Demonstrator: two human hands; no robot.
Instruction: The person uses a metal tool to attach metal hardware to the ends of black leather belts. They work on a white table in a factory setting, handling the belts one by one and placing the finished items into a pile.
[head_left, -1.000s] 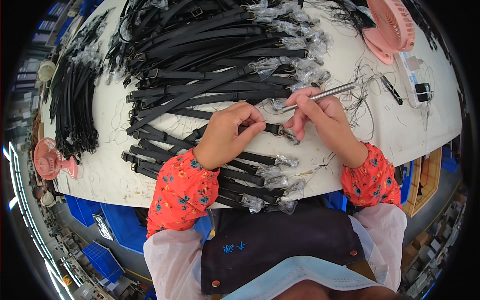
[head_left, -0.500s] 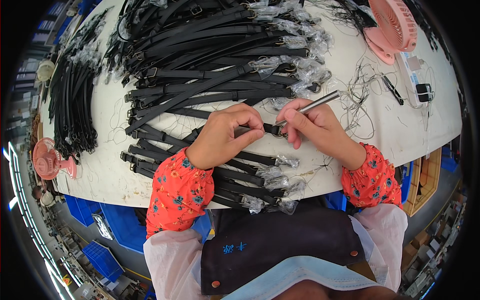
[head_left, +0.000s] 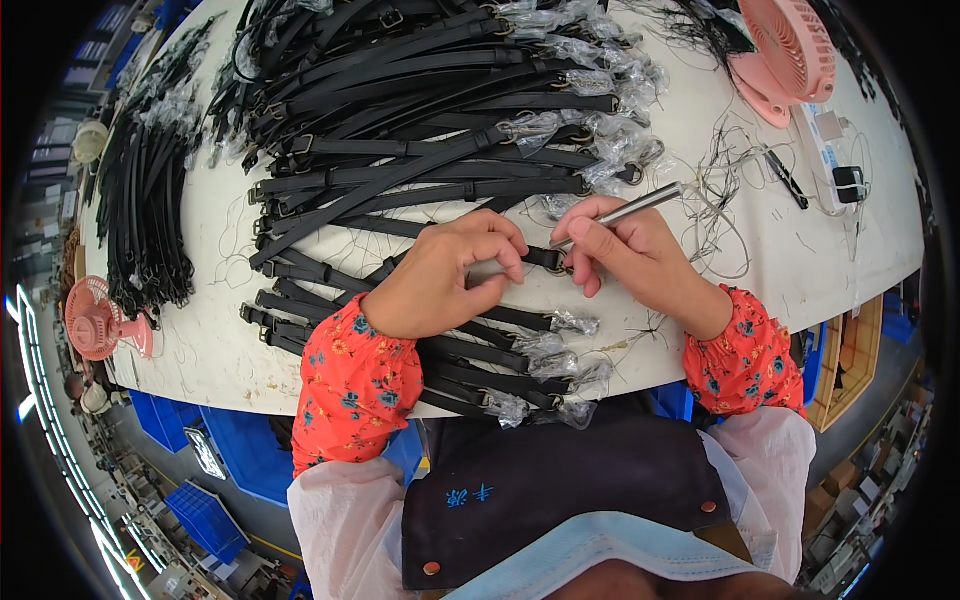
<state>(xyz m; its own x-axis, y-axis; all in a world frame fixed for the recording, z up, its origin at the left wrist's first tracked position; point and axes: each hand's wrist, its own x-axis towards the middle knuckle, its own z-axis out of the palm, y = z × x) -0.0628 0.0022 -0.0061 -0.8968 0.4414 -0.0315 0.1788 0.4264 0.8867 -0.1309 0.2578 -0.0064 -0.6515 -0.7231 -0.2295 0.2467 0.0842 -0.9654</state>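
Observation:
My right hand grips a slim silver metal tool, its kind unclear. The narrow end points down-left at the metal-ringed end of a black buckled strap. My right fingertips are at that ring. Left of it, my left hand is curled over the strap, thumb and forefinger bent toward each other with a small gap at the tips. Anything inside those fingers is hidden. More black straps lie in a row beyond and beneath my hands, many with clear plastic wrap on their right ends.
Another bundle of straps lies at the left, above a small pink fan. A larger pink fan stands far right near a power strip. Loose threads and a black pen-like tool lie on the white table.
My left hand has shifted slightly left and its thumb has drawn down from the forefinger. My right hand and the metal tool have hardly moved.

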